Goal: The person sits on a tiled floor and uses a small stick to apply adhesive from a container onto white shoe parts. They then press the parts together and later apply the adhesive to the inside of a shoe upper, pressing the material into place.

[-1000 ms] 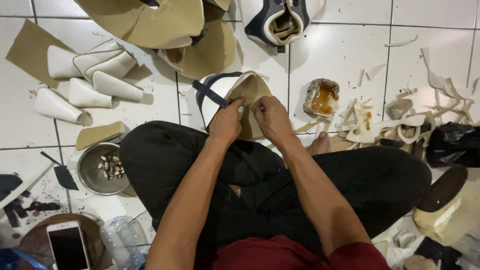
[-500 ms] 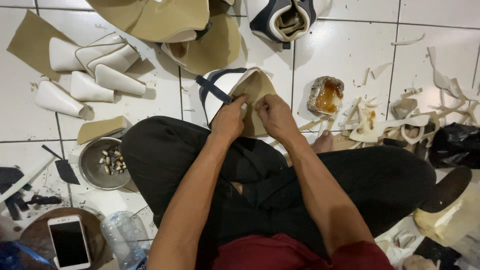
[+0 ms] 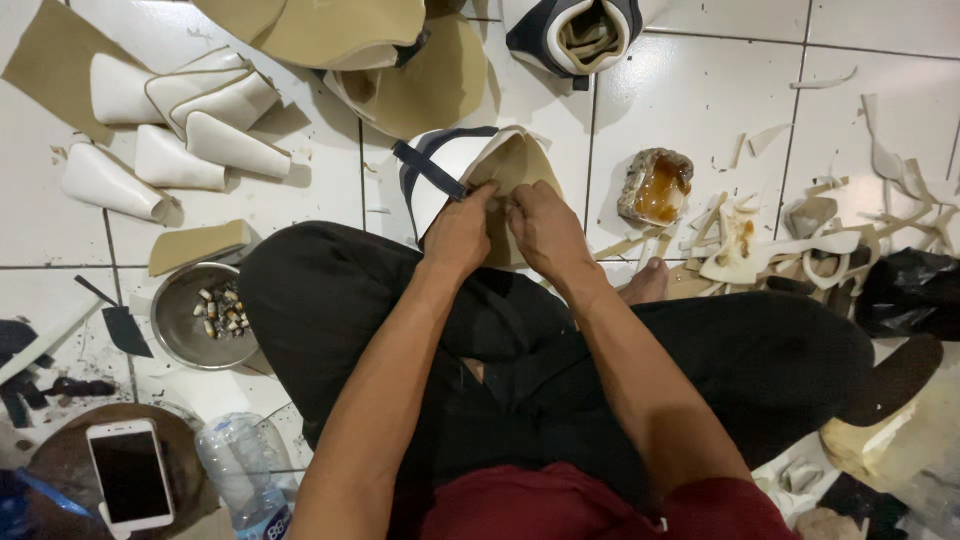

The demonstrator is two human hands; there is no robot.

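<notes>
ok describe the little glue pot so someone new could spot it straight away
Start from the person's right hand working on the white and tan shoe upper. Look right across the white tiled floor: the glue pot sits just before the heap of offcuts. It alone holds glossy amber liquid, with a crusted rim.

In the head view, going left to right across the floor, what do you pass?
White phone → metal bowl → left hand → right hand → small pot of amber glue → black bag.
</notes>
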